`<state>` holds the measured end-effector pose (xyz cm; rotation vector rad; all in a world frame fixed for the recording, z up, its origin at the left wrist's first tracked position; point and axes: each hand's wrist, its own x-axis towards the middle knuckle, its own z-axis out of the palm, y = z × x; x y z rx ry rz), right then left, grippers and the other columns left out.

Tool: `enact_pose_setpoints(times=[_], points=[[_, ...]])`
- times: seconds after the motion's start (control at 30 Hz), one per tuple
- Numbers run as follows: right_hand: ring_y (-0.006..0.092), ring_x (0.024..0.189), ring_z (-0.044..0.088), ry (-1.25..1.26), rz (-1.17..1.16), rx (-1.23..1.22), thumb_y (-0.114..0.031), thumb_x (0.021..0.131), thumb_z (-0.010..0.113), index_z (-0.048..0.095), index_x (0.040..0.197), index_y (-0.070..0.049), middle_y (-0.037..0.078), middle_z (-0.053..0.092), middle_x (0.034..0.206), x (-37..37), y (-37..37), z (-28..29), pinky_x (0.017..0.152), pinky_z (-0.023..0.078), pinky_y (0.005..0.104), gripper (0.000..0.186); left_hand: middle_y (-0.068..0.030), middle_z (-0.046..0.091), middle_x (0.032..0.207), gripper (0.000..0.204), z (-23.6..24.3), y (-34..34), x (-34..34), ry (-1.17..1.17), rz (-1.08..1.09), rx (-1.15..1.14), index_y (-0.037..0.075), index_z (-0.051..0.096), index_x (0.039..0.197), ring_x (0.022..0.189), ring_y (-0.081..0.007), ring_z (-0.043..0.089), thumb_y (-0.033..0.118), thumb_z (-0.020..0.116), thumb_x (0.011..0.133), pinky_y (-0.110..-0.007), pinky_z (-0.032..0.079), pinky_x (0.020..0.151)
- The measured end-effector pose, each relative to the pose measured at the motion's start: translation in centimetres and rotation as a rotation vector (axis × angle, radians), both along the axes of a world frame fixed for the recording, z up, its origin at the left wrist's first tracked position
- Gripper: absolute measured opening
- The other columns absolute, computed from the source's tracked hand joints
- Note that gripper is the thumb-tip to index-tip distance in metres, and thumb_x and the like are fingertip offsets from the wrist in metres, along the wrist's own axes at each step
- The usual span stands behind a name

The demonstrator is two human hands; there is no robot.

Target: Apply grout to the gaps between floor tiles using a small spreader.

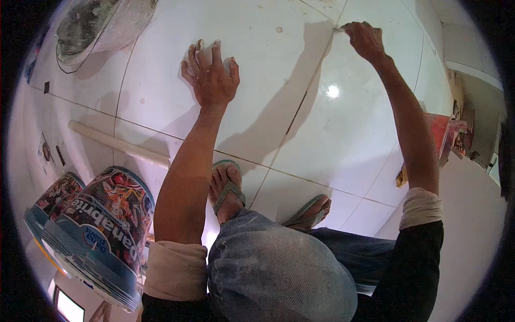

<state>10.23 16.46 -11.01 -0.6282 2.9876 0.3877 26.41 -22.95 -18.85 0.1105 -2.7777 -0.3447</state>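
My left hand [212, 78] rests over a large white floor tile [166, 102], fingers spread, holding nothing. Whitish smears mark some of its fingertips. Farther off to the right, my right hand [366, 40] is closed, its fingertips down at the corner where several tiles meet. Something small and pale pokes out at those fingertips, too little of it showing to name. From that corner a tile joint [304, 95] runs back toward my feet; part of it looks dark, while other joints look filled with a light tan line.
A dusty, whitish bucket [110, 27] with a wire handle lies at the far left. Closer stand printed paint pails [115, 209] with blue rims. A cream pipe [118, 144] lies along the floor. My sandalled feet [228, 188] are near. A red object [437, 131] is at the right.
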Motion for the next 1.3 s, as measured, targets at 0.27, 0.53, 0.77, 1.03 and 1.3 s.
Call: enact_pose_setpoints(times=[0.27, 0.53, 0.77, 1.03, 1.3], points=[[0.0275, 0.103, 0.072, -0.146, -0.072, -0.058, -0.020, 0.104, 0.059, 0.080, 0.115, -0.021, 0.004, 0.078, 0.106, 7.3, 0.2, 0.4, 0.081, 0.051, 0.0567, 0.024, -0.0201, 0.046, 0.151, 0.054, 0.1, -1.2, 0.7, 0.001, 0.004, -0.025, 0.012, 0.060, 0.142, 0.146, -0.0406, 0.038, 0.039, 0.064, 0.095, -0.066, 0.025, 0.117], [0.0241, 0.106, 0.069, -0.142, -0.108, -0.053, -0.015, 0.098, 0.062, 0.080, 0.112, -0.020, 0.001, 0.077, 0.102, 11.2, -4.7, 0.4, 0.089, 0.049, 0.0560, 0.024, -0.0195, 0.049, 0.149, 0.055, 0.2, -1.4, 0.9, 0.021, 0.005, -0.043, 0.013, 0.059, 0.143, 0.144, -0.0393, 0.040, 0.040, 0.066, 0.096, -0.065, 0.030, 0.114], [0.0280, 0.124, 0.057, -0.092, 0.306, -0.183, -0.004, 0.086, 0.068, 0.057, 0.154, -0.018, 0.001, 0.057, 0.156, 25.8, -3.8, -2.6, 0.111, 0.033, 0.0632, 0.070, -0.0192, 0.047, 0.149, 0.055, -0.5, -0.3, 0.6, 0.038, -0.017, -0.040, 0.012, 0.059, 0.143, 0.143, -0.0400, 0.040, 0.039, 0.066, 0.096, -0.065, 0.030, 0.114], [0.0234, 0.121, 0.058, 0.032, 0.199, -0.202, -0.001, 0.092, 0.066, 0.067, 0.140, -0.022, -0.003, 0.070, 0.134, 19.8, -7.1, 3.1, 0.112, 0.033, 0.0633, 0.052, -0.0189, 0.047, 0.149, 0.055, 0.0, -0.9, 0.6, 0.047, 0.007, -0.025, 0.014, 0.059, 0.144, 0.143, -0.0397, 0.040, 0.039, 0.066, 0.097, -0.064, 0.030, 0.115], [0.0236, 0.116, 0.060, -0.216, 0.259, -0.159, -0.001, 0.093, 0.064, 0.072, 0.129, -0.017, 0.001, 0.075, 0.114, 23.6, -6.3, 2.4, 0.114, 0.033, 0.0627, 0.040, -0.0186, 0.047, 0.152, 0.053, 0.0, -0.8, 0.6, 0.028, 0.013, -0.047, 0.015, 0.059, 0.143, 0.144, -0.0385, 0.040, 0.039, 0.066, 0.097, -0.064, 0.029, 0.115]])
